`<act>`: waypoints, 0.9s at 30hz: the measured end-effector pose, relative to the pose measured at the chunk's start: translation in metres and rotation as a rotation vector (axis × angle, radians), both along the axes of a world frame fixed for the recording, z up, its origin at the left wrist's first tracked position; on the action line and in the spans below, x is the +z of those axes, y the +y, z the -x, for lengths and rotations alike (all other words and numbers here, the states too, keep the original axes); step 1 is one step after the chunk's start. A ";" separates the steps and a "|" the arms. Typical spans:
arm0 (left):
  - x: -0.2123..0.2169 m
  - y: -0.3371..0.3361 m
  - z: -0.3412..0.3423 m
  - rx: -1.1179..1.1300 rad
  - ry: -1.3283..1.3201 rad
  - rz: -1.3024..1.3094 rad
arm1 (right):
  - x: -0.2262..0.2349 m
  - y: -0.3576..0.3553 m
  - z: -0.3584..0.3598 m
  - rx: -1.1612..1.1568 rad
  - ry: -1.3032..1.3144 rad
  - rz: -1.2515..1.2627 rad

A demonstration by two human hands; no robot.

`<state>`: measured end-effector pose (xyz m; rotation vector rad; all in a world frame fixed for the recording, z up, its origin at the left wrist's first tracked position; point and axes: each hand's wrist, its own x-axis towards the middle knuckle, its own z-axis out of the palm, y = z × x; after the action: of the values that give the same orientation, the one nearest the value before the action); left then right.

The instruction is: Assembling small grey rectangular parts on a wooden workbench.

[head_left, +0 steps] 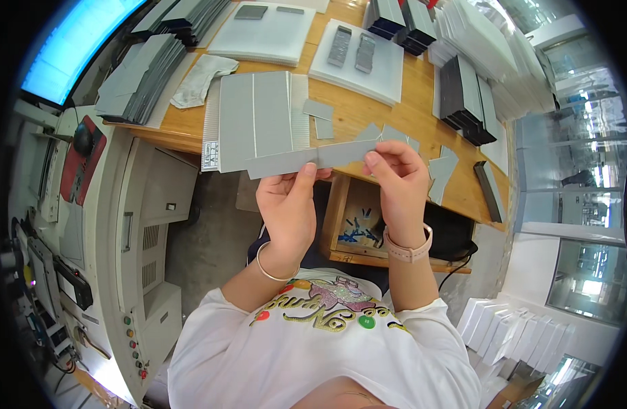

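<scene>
Two holds: the left grip (286,204) and right grip (403,178) are both clamped on a gray strip (347,151).
Strip: raised in front of the gray panel (272,109), at the near edge of the bench (414,88); a line crosses its middle, and whether two pieces meet there is unclear.
Progress: apparently midway, the strip in hand and not set down.
Done: small gray stacks (339,46) stand on a white pile (381,82), seemingly handled pieces.
Left: loose scraps (318,109) lie beside the panel, apparently unsorted.
Left pose: palm turned up, thumb over the strip near its middle, fingers below.
Right pose: thumb and fingertips pinch the strip's right end, other fingers curled.
Arms: both forearms reach forward, wrists apart, above and beside an open drawer (354,259) holding small blue items (354,234).
</scene>
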<state>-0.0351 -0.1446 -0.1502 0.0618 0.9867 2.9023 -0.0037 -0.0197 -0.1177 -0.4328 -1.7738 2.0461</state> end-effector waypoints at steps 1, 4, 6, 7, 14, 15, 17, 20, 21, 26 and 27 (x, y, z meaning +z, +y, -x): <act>-0.001 0.002 -0.001 -0.010 0.021 0.019 | 0.000 -0.001 -0.001 -0.005 0.006 0.007; -0.001 0.007 -0.008 -0.031 0.027 0.060 | -0.002 -0.005 -0.003 0.013 -0.017 0.058; 0.000 0.009 -0.010 -0.040 0.012 0.080 | -0.003 -0.009 -0.003 0.016 0.018 0.024; 0.001 0.009 -0.011 -0.036 -0.001 0.097 | -0.004 -0.011 -0.004 0.014 0.022 0.028; -0.002 -0.011 0.000 0.037 0.090 0.197 | -0.005 0.002 0.014 0.086 0.077 -0.061; 0.000 -0.016 0.007 0.094 0.086 0.219 | -0.008 0.013 0.025 0.104 0.036 -0.259; 0.006 -0.026 0.015 0.151 0.018 0.169 | -0.002 0.021 0.050 0.126 -0.014 -0.549; 0.005 -0.039 0.025 0.188 0.064 0.167 | -0.005 0.022 0.079 0.190 -0.096 -1.034; 0.000 -0.044 0.028 0.190 0.073 0.178 | -0.003 0.021 0.086 0.181 -0.107 -1.171; -0.008 -0.058 0.029 0.230 0.050 0.280 | -0.021 0.016 0.103 0.283 -0.132 -1.196; -0.012 -0.060 0.029 0.233 0.063 0.299 | -0.021 0.014 0.101 0.265 -0.122 -1.188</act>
<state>-0.0637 -0.2049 -0.1620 0.0217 1.5224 2.9291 -0.1046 -0.0053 -0.1389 0.0613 -2.7960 0.7622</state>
